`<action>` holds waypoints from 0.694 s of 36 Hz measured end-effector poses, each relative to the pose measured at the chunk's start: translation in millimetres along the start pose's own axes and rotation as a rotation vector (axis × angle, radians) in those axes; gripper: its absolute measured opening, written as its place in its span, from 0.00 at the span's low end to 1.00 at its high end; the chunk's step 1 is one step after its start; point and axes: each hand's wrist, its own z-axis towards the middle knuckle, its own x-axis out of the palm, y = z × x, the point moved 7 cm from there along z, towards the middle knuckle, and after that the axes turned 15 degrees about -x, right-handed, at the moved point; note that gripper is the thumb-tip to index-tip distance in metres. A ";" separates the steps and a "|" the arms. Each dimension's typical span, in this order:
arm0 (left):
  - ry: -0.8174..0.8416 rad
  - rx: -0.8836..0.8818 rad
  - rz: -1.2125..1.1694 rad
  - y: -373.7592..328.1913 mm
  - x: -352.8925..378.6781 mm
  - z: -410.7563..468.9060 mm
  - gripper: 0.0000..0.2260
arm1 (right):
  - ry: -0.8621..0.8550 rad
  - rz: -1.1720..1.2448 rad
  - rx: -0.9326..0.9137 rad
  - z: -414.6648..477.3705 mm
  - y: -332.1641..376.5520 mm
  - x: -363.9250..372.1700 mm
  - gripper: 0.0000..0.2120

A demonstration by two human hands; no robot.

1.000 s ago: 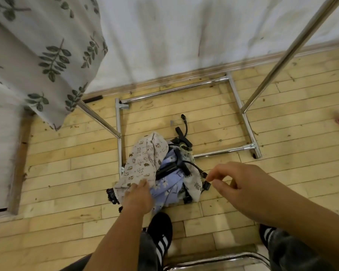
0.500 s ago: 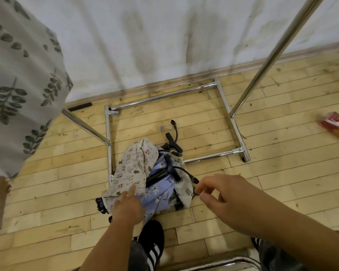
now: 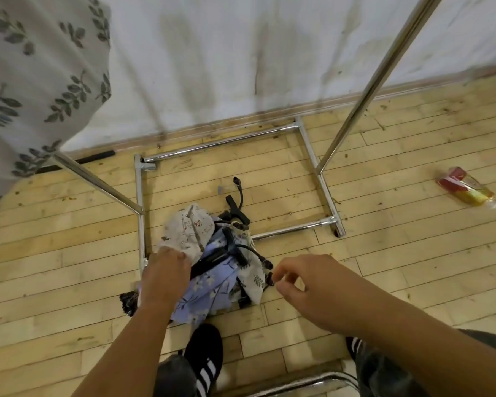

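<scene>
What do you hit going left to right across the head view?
Leaf-print cloth → clothes pile → right hand → red-yellow packet. The left hand lies on the pile, so it is left unplaced.

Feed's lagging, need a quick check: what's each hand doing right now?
Left hand: grip closed on the printed cloth.
Right hand: curled by the black hanger; hold cannot be told.

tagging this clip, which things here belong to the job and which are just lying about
Job in hand: left hand holding the white printed garment; right hand reaching at the black hangers; lilac floral garment under them.
Lying about: red and yellow packet; chrome rack; leaf-print cloth.
</scene>
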 end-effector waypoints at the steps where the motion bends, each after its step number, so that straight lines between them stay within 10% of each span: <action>1: -0.059 0.005 -0.099 -7.2 -16.7 -5.7 0.12 | -0.003 -0.004 -0.003 0.1 1.6 -0.7 0.11; 8: -0.083 -0.048 -0.478 -51.7 -107.3 -43.7 0.03 | -0.001 -0.008 -0.027 -0.5 15.0 -4.4 0.12; 13: 0.215 -0.085 -0.648 -74.8 -143.9 -73.9 0.15 | -0.017 -0.016 -0.033 -1.0 20.9 -9.1 0.13; 19: 0.384 0.031 -0.766 -95.5 -176.5 -129.1 0.06 | -0.019 -0.011 -0.016 -2.9 24.5 -16.6 0.24; 25: 0.615 0.051 -0.893 -108.9 -184.5 -173.5 0.08 | -0.115 0.563 0.165 -1.6 9.9 -14.9 0.25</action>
